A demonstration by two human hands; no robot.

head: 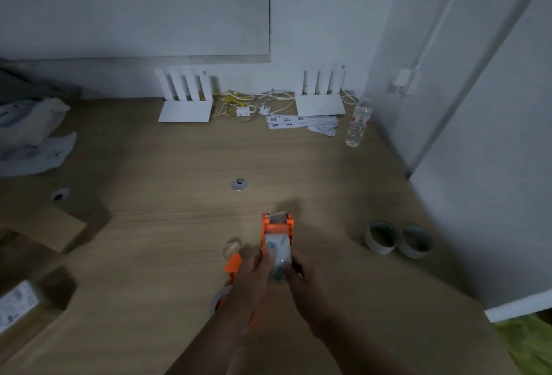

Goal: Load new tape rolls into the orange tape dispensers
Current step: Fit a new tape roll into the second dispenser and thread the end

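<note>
Two hands meet over one orange tape dispenser (277,230) near the front middle of the wooden desk (179,165). The left hand (254,276) and the right hand (301,279) are close together, both closed around a whitish tape roll (280,250) that sits in the rear part of this dispenser; the picture is blurred, so I cannot tell whether the roll is fully seated. A second orange dispenser (233,267) lies just beside the left hand, partly hidden under the forearm. Two more tape rolls (398,238) stand side by side to the right, well apart from the hands. I judge that the roll is light and stiff, because it is a wound ring on a hard core, and that its outer face is smooth and a little slippery while the free end is sticky. So the best hold seems to be on the two flat sides of the ring, not on the band. The dispenser looks like thin hard plastic, light enough to slide on the desk, so one hand should steady its frame. Its front end probably carries a toothed cutter, and the fingers should stay away from it.
</note>
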